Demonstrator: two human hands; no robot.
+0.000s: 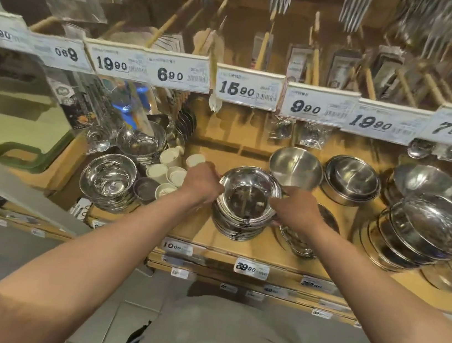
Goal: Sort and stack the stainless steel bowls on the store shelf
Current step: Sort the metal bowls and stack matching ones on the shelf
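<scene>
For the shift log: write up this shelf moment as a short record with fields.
place: wooden store shelf with price tags
left hand: grips the left rim of the top bowl
right hand: grips its right rim
bowl stack: centre front, under the top bowl
other bowls: stack at left, leaning stack at right
white cups: left of the hands

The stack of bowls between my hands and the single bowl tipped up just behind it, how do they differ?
The stack of bowls holds several nested bowls; the tilted bowl stands alone. The stack sits level with its opening upward, while the tilted bowl leans with its opening toward the camera. The left hand and right hand grip the stack's top rim; nothing touches the tilted bowl. The stack's inside looks mirror-shiny, the tilted bowl's duller. Both are stainless steel on the wooden shelf.
</scene>
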